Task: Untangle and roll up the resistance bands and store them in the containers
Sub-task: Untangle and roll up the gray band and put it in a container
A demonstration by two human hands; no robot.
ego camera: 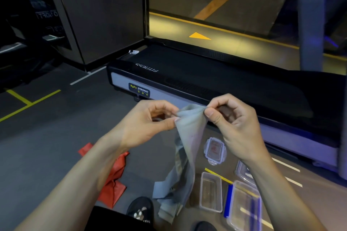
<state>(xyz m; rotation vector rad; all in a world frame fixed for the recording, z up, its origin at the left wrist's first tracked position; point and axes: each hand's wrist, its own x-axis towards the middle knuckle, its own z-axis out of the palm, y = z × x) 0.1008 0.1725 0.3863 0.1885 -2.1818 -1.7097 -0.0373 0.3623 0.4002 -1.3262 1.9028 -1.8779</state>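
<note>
Here, left hand (150, 120) and right hand (228, 118) each pinched top edge of grey band (189, 137), grip clamped, spreading it, probably to find twists; rest hung below to floor, open container (211, 192) beneath right hand.

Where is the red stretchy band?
In the head view, the red band lies on the floor at lower left, partly hidden under the left forearm, left of the grey band that both hands pinch.

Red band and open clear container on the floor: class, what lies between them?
In the head view, the grey band hangs from both hands between the red band and the open container, its lower end bunched on the floor.
</note>
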